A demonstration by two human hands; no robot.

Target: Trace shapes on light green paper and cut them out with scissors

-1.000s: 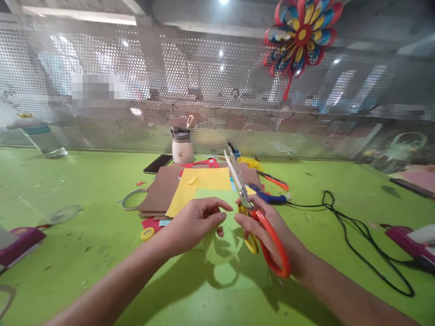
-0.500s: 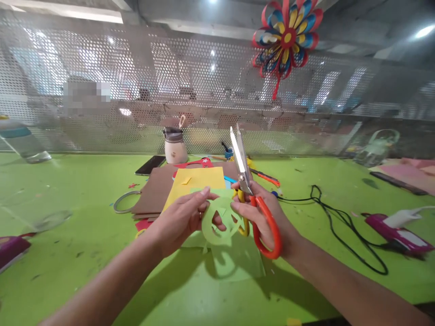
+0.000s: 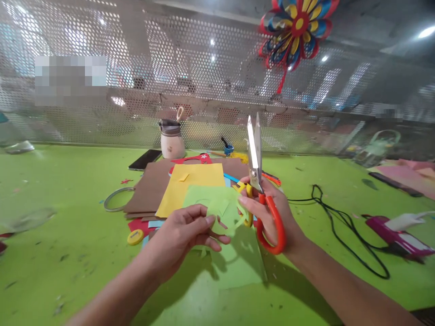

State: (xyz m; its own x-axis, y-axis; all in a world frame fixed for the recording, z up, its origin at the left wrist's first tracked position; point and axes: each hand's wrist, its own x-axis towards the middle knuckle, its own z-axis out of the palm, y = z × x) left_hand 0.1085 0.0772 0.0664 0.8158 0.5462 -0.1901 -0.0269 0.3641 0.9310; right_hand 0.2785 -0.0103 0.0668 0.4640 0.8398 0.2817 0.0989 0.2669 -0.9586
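Left hand raised just above the worktop, thumb and fingers pinched on the near edge of a green paper cut-out. Cut-out held in the air between the two hands, roughly round with holes cut through it, its far edge touching the fingers of the right hand. Right hand closed through the orange and yellow handles of a pair of scissors, blades pointing up and away, nearly together, clear of the paper. Below the hands, a green paper sheet lying flat on the worktop, near corner toward the camera. Beyond it, a yellow sheet over a stack of brown card, with red and blue scraps showing at the stack's edges. Tape ring lying left of the brown card; small yellow round item near the left wrist. Lidded jar and dark phone standing at the back by the perforated metal screen. Black cable looping across the worktop to the right, ending near a magenta tool. Multicoloured paper flower fixed high on the screen.
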